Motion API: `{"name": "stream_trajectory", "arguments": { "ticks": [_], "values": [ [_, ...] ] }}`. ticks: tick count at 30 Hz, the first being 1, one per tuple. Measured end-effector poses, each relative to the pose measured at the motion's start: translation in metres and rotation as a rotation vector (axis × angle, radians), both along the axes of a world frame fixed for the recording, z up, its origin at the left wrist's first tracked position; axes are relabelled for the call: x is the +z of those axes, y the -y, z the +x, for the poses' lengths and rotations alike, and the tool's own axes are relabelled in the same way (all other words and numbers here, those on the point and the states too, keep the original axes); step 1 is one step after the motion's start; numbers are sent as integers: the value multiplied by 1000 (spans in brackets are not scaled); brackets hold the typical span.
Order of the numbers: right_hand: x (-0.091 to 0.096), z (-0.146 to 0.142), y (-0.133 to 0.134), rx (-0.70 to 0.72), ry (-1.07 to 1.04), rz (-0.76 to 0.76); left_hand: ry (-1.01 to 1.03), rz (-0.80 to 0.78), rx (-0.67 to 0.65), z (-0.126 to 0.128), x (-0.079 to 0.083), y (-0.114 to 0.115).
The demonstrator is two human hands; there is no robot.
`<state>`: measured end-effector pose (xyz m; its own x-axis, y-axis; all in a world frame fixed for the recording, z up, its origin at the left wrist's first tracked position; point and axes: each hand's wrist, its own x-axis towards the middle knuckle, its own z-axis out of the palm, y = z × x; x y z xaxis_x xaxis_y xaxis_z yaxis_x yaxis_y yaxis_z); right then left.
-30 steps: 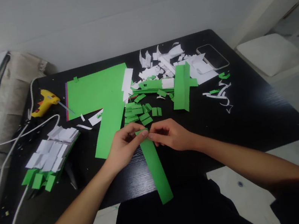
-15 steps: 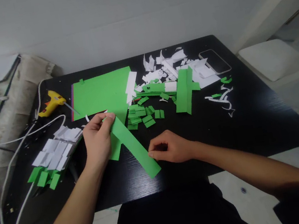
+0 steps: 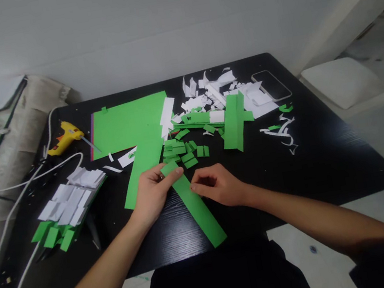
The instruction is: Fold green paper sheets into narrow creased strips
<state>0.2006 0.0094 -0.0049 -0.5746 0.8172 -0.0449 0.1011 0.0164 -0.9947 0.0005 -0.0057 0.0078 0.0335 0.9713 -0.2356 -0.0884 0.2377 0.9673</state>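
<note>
My left hand pinches the upper end of a long green paper strip between thumb and fingers. The strip slants down to the right, its lower end near the table's front edge. At the strip's right edge, my right hand is closed, thumb and fingertips pinched on that edge. Just beyond the hands lies a heap of small folded green paper pieces. A wider green paper piece lies behind my left hand, partly over a large green sheet.
A yellow glue gun with a white cord lies at the left, near a layered white-and-green paper piece. White paper scraps, a folded green strip and a phone occupy the back right of the black table.
My left hand has moved right and toward me with the strip. The strip's lower end has come closer to my body. My right hand, still closed, is now nearer the strip's upper end.
</note>
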Motion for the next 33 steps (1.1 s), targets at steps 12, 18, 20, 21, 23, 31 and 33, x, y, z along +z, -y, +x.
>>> {"name": "stream_trajectory", "arguments": {
  "ticks": [12,18,20,21,23,31,33],
  "values": [
    [6,12,-6,263,-43,3,159,275,692,-48,21,-37],
    [7,15,-12,-79,-105,80,91,204,515,-35,12,-25],
    [6,9,-9,-155,-92,71,39,172,359,-23,7,-17],
    [6,6,-8,-157,-85,61,8,167,282,-18,5,-12],
    [4,1,-5,-143,-76,40,-89,160,158,-7,5,-5],
    [-1,-1,-3,-108,-37,17,-165,144,90,2,7,0],
    [-2,-1,-2,-66,-36,5,-124,157,146,-3,2,-3]
  ]
}}
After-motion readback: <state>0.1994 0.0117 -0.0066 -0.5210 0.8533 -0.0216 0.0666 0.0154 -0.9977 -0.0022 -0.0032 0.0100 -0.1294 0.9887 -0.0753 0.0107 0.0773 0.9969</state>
